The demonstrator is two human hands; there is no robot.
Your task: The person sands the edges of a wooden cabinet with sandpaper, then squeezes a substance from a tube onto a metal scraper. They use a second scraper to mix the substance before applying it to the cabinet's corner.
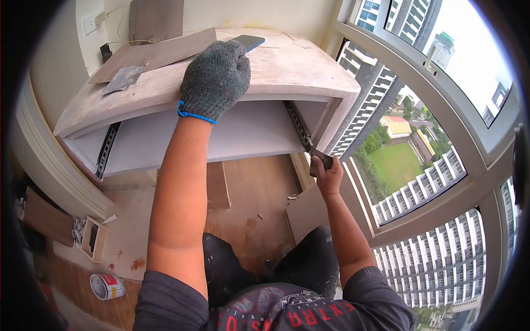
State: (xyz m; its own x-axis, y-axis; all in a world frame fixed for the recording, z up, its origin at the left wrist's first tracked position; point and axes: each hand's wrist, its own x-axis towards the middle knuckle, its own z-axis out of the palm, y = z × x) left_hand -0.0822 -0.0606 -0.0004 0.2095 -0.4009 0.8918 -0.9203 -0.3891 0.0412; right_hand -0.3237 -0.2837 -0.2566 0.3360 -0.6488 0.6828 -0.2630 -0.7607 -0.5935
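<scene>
My left hand [215, 80], in a grey knit glove with a blue cuff, is closed above the cabinet's pale, dusty top [298, 69]. Whatever its curled fingers hold, if anything, is hidden. Just beyond it lies a flat blue-and-dark slab [249, 41], partly covered by the glove. My bare right hand [328, 177] grips a small dark brown piece [321, 159] whose kind I cannot make out. That piece is at the front end of the right metal drawer slide [298, 126], inside the open drawer space. A matching left slide [108, 149] is on the opposite inner wall.
Thin brown boards [157, 55] and a grey scrap sheet [123, 79] lie on the top's left side. Large windows [408, 149] border the right. On the floor at lower left are a paint can [107, 287] and a small wooden box [94, 240].
</scene>
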